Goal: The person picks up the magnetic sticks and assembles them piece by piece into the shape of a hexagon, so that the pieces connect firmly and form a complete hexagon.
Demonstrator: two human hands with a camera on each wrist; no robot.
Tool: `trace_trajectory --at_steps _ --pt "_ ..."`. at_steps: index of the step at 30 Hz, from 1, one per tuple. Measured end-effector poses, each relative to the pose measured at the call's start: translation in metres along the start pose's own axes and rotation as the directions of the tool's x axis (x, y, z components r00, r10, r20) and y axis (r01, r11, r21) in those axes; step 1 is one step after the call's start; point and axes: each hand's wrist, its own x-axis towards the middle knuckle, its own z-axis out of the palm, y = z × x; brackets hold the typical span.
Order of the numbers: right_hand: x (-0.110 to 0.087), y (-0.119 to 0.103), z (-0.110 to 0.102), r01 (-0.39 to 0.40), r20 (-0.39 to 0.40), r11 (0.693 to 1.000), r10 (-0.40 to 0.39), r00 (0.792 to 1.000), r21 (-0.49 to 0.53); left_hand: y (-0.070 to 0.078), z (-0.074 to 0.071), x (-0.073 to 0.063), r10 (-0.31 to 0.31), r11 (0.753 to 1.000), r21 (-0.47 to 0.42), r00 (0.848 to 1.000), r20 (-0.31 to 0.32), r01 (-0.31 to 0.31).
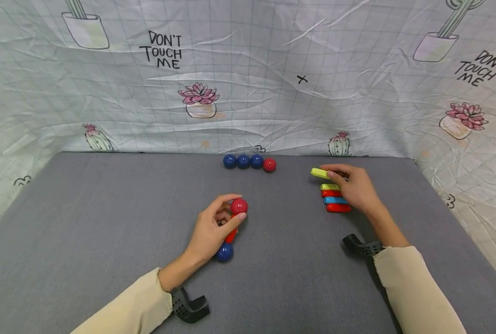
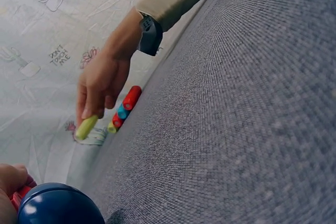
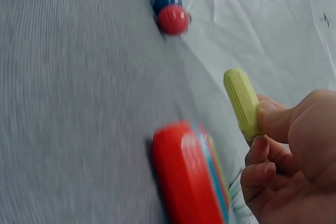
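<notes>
Both hands (image 1: 211, 227) (image 1: 356, 188) pinch: red ball (image 1: 239, 206) left, rod (image 1: 319, 173) right.

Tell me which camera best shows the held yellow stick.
The right wrist view: the held yellow stick looks largest there, grooves visible. The head view shows it small, partly hidden; the left wrist view, farther off.

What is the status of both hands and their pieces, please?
Left hand pinching red ball; red stick and blue ball close by. Right hand pinching yellow stick beside four-stick row. No obstruction visible between hands.
</notes>
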Motion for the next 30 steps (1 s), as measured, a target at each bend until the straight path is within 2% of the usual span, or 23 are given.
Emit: trace_trajectory --at_steps 5,12,22,30 --pt "-0.001 -0.014 0.007 0.090 0.011 0.994 -0.091 0.996 0.057 -0.001 0.000 0.000 -0.005 0.999 -0.044 1.000 0.016 0.006" --pt "-0.003 -0.033 0.022 0.208 0.036 0.964 -0.217 0.975 0.165 -0.001 -0.001 0.000 0.004 0.999 -0.032 0.999 0.036 -0.002" --pt "-0.009 -0.051 0.045 0.237 0.127 0.938 -0.275 0.953 0.252 -0.001 -0.001 0.000 0.025 0.999 -0.041 0.999 0.044 -0.023" --pt "-0.016 -0.063 0.059 0.250 0.204 0.933 -0.306 0.930 0.261 -0.003 -0.001 -0.001 0.023 0.999 -0.031 0.998 0.063 -0.021"
